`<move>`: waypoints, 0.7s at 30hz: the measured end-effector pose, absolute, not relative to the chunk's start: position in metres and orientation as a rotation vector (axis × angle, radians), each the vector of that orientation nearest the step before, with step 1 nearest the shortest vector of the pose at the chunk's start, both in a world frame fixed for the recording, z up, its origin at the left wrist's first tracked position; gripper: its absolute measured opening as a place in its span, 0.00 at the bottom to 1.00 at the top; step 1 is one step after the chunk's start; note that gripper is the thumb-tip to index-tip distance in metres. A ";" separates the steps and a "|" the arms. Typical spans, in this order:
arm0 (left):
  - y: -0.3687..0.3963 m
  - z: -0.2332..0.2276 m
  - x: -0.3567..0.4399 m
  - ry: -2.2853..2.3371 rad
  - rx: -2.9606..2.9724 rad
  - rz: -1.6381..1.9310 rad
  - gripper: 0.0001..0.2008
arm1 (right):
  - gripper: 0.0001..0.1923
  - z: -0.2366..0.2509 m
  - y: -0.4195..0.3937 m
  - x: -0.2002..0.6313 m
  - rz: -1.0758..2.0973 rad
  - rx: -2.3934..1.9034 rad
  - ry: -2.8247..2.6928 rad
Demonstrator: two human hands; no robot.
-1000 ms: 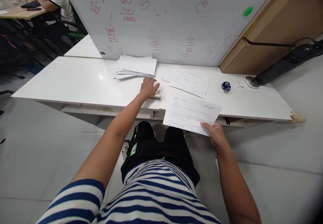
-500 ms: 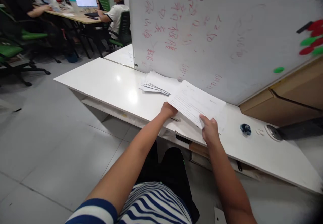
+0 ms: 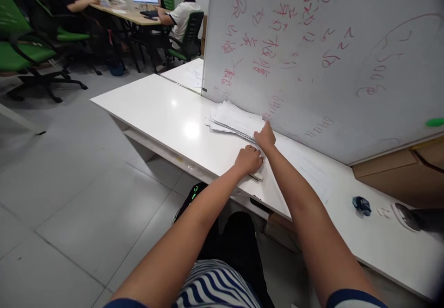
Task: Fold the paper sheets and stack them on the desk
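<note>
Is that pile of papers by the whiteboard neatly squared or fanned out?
Fanned out. The paper stack shows staggered sheet edges along its near side, where the right hand touches it.

The person wears a short-sleeved knit shirt with horizontal navy-blue and white stripes (image 3: pixel 211 287); the stripes are narrow, evenly spaced and curve slightly over the torso. The left sleeve hem (image 3: pixel 128 304) shows at the bottom edge as a solid dark-blue band, and the right sleeve cuff (image 3: pixel 357 296) ends in the same dark-blue band above the elbow. Both forearms are bare, with no watch, ring or bracelet visible on the left hand (image 3: pixel 248 160) or the right hand (image 3: pixel 265 138). Below the shirt are black shorts or trousers (image 3: pixel 236 238), and one leg carries a small bright-green printed marking (image 3: pixel 195 190) near the knee.
</note>
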State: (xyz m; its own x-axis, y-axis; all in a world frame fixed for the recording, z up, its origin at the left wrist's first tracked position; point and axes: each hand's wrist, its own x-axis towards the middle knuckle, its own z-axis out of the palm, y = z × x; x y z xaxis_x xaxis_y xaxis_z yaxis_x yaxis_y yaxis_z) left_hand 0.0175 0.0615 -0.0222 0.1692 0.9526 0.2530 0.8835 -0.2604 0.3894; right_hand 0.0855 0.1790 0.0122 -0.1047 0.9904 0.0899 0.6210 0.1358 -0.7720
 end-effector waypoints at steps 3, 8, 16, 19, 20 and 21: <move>0.062 -0.023 0.017 1.809 2.260 0.696 0.16 | 0.22 0.001 0.151 0.125 0.488 -1.606 -1.907; 0.060 -0.020 0.017 1.901 2.132 0.723 0.16 | 0.22 -0.034 0.092 0.228 0.012 -1.711 -1.952; 0.061 -0.018 0.017 2.291 1.678 0.779 0.17 | 0.25 -0.064 0.060 0.282 0.213 -1.839 -2.001; 0.061 -0.016 0.017 2.327 1.611 0.849 0.17 | 0.27 -0.057 0.061 0.273 0.120 -1.841 -1.985; 0.062 -0.016 0.017 2.328 1.584 0.867 0.16 | 0.27 -0.055 0.060 0.271 0.089 -1.845 -1.963; 0.062 -0.014 0.016 2.326 1.549 0.876 0.16 | 0.27 -0.053 0.059 0.270 0.062 -1.862 -1.938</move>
